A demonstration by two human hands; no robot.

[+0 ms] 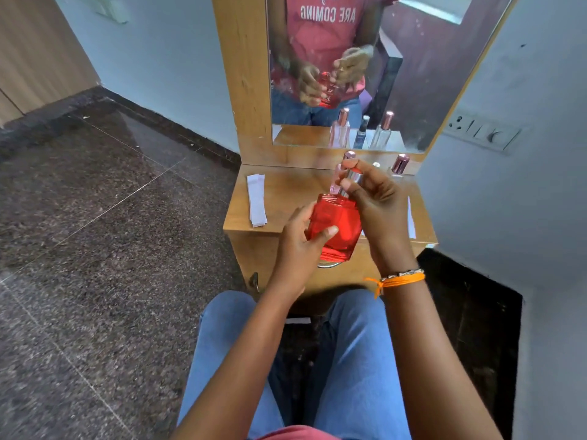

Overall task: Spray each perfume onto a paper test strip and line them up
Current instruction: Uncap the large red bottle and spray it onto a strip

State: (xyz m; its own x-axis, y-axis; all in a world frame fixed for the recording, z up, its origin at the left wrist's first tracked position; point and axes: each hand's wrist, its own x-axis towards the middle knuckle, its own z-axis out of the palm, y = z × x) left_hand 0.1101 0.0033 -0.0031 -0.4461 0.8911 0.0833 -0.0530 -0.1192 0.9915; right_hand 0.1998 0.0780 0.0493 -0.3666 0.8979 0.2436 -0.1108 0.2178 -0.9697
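A red perfume bottle (335,225) is held upright above the dresser top (286,198) by the left hand (301,246), its silver cap (351,179) pinched directly above by the right hand (378,204), paper strips (257,200) left of the bottle.

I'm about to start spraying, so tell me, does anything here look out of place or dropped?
Yes: one white paper strip lies on the dark floor between the knees, below the dresser, apart from the stack of strips on the top's left side. It looks dropped. No spill shows.
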